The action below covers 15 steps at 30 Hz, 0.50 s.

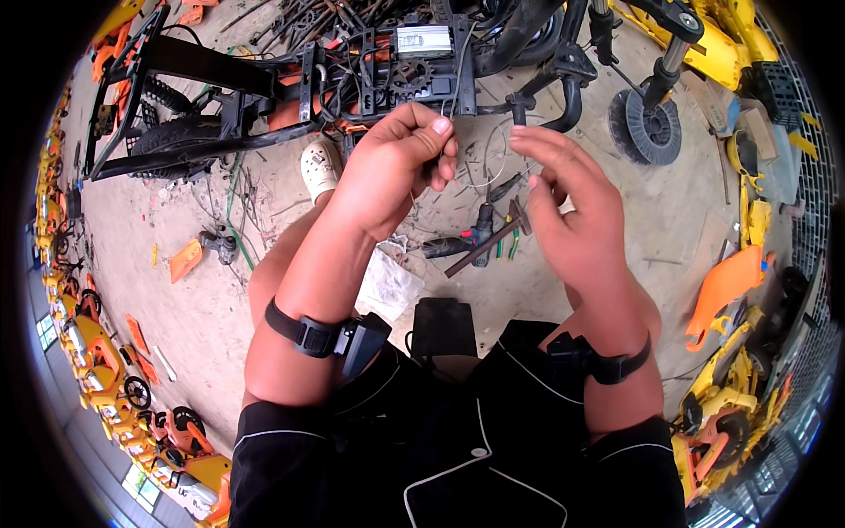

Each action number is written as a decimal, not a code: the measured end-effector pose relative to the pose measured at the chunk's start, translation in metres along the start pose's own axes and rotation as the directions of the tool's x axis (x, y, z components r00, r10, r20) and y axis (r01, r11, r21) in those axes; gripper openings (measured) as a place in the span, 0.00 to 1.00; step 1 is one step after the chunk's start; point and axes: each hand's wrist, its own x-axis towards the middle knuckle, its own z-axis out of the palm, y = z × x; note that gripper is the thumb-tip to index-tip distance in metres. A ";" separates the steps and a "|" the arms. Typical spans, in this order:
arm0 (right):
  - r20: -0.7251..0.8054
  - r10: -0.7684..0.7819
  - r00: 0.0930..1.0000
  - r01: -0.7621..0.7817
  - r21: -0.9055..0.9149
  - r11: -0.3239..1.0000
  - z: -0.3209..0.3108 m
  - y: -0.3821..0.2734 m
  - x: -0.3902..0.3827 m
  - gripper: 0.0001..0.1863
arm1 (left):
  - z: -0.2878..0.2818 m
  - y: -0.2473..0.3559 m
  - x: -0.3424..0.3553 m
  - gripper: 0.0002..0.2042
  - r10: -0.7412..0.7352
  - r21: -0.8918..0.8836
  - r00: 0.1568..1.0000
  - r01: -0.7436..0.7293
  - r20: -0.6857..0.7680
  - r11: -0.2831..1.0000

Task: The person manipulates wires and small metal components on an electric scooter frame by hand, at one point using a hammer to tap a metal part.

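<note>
My left hand pinches a thin grey cable between thumb and fingertips. The cable runs up from the pinch toward a black vehicle frame. A thin pale wire curves in a loop between my hands. My right hand hovers to the right of this loop, its thumb and fingers apart and nothing visible gripped in them. Beyond my hands, a silver box sits among black cables on the frame. Part of the cable is hidden behind my left fingers.
On the floor below my hands lie a power drill, a hammer and a crumpled plastic bag. A disc-shaped wheel part stands far right. Orange panels and yellow parts line the right side. My shoe is beside the frame.
</note>
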 end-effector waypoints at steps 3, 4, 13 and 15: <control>0.126 -0.155 0.980 0.179 -0.215 0.960 0.003 0.001 0.001 0.15 | 0.000 0.001 -0.001 0.05 -0.036 -0.019 0.999 0.037 0.023 0.999; 0.142 -0.164 0.976 0.194 -0.230 0.954 0.005 0.006 0.001 0.15 | 0.001 0.003 -0.002 0.05 -0.040 -0.034 0.999 0.041 0.028 0.999; 0.302 0.145 0.942 -0.149 -0.010 0.989 0.008 0.029 -0.004 0.08 | -0.015 0.008 0.003 0.06 -0.023 -0.098 0.999 0.026 0.040 0.995; 0.330 0.200 0.923 -0.214 0.006 0.977 0.008 0.030 -0.005 0.08 | -0.016 0.009 0.002 0.06 -0.006 -0.092 0.999 0.009 0.032 0.996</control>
